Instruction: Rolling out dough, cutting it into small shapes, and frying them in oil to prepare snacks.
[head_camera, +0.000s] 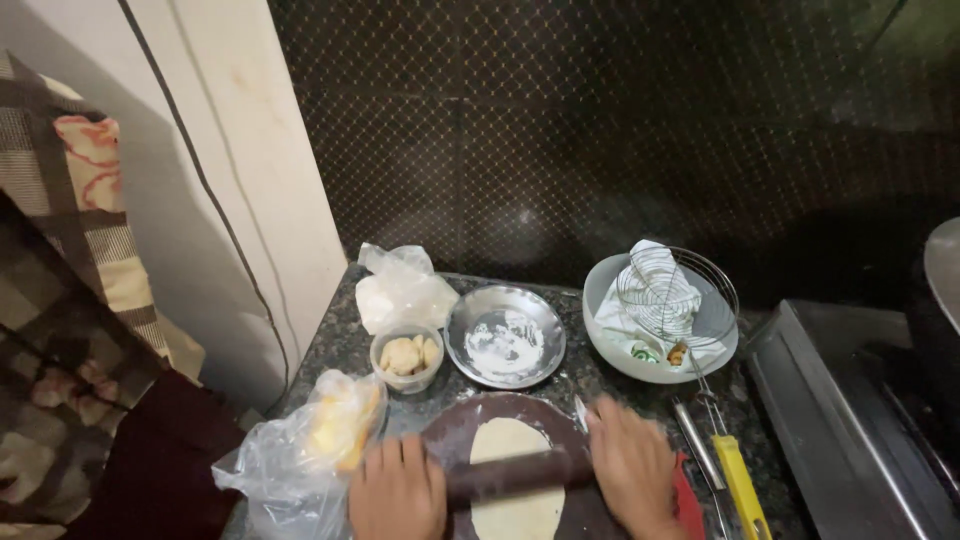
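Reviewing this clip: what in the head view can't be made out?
- Dough disc: its middle is hidden under the rolling pin, its near part cut by the bottom edge.
- Left hand and right hand: wrists cut off by the bottom edge.
- Small items in the white bowl: too small to identify.

I am seeing a steel plate (505, 335) dusted with flour sitting mid-counter. Just left of it a small container of dough balls (407, 357) is standing, a crumpled plastic bag (402, 287) lying behind that. Right of the plate, a white bowl (612, 352) is holding a striped cloth (655, 290) and a yellow-handled wire rack (682, 292).
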